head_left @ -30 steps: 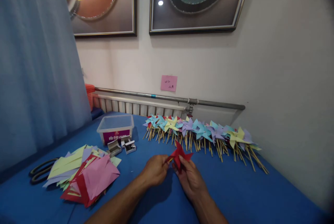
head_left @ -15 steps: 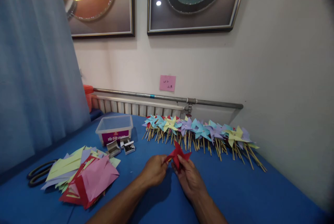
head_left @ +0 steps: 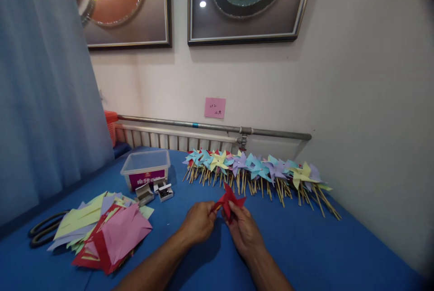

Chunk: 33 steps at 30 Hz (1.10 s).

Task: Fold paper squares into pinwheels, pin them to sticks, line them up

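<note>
Head view: we hold a red paper pinwheel point(head_left: 229, 200) just above the blue table point(head_left: 322, 255), in front of the row of finished pinwheels point(head_left: 257, 171). Our left hand point(head_left: 198, 222) is closed, pinching the pinwheel's left edge. Our right hand point(head_left: 244, 232) grips its lower right part with narrow fingers. A stack of coloured paper sheets point(head_left: 105, 232) lies well to the left, near a clear plastic box point(head_left: 145, 169).

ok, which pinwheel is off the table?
The red pinwheel, held between left hand and right hand. The others lie in the row of pinwheels by the wall.
</note>
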Tool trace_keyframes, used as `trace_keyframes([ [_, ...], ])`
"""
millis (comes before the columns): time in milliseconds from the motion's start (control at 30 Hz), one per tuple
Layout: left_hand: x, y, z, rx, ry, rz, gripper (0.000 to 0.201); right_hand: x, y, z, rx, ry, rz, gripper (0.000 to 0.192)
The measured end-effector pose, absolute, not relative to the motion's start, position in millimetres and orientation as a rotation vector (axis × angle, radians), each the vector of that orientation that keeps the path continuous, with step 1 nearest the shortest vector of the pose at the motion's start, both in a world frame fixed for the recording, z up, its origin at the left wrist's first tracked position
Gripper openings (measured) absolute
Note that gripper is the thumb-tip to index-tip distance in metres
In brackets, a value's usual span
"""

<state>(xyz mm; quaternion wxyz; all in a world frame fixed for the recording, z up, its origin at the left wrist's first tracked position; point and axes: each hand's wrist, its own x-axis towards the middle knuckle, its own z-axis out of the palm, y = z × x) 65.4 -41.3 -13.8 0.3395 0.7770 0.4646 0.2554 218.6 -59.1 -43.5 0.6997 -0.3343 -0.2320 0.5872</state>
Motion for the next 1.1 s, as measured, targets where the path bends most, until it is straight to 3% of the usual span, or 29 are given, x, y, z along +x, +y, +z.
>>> trace_keyframes([
  [500,70,-52,-8,2.253,1.458,0.627,0.022,217,-60,-43,-0.745,-0.461,1.280,0.036],
  [1100,66,-50,-4,2.189,1.379,0.622,0.025,219,-55,-45,-0.758,-0.472,1.273,0.040],
])
